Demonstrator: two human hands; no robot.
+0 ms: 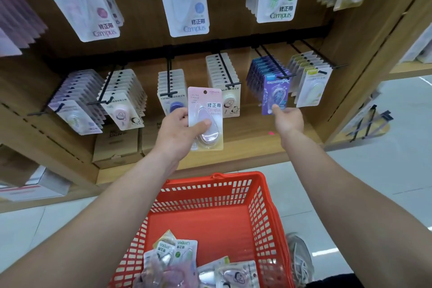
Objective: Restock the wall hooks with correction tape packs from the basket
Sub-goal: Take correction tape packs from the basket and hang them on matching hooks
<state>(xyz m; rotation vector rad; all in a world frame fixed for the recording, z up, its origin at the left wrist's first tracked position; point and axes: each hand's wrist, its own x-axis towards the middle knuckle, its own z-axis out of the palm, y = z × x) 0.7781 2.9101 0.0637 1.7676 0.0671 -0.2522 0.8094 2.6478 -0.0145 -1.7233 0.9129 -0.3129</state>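
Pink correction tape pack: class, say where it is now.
Head view, centre: the left hand grips the pink pack before the lower hooks, above the red basket, left of the purple pack the right hand pinches.

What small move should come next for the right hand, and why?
Probably the right hand should slide the purple pack back along its hook and let go: the pack hangs tilted near the hook's tip, pinched at its lower edge. The left hand holds a pink pack not yet hung.
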